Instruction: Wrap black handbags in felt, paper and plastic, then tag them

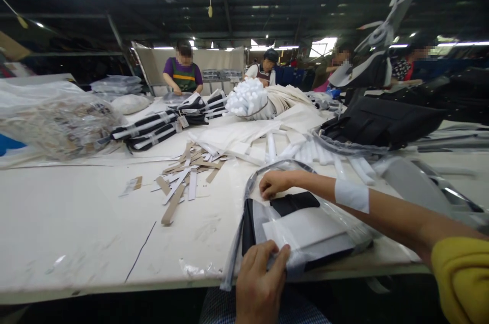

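A flat black-and-grey bag (248, 230) lies at the table's front edge inside a clear plastic bag (250, 186). White sheets (309, 227) and a black strap-like piece (294, 203) lie over its face. My right hand (275, 184) reaches across from the right, its fingers closed at the far left part of the plastic. What its fingertips pinch is mostly hidden, though plastic surrounds them. My left hand (263, 278) is at the near left corner, fingers bent over the edge of the plastic-covered bag and thumb on top.
Cardboard and white strips (187, 176) lie in a loose pile at left centre. Behind are white foam rolls (248, 100), wrapped black bundles (148, 128) and a black bag (382, 120). Plastic-covered pieces (57, 120) stand far left. Several co-workers, one in a purple top (182, 72), are across the table.
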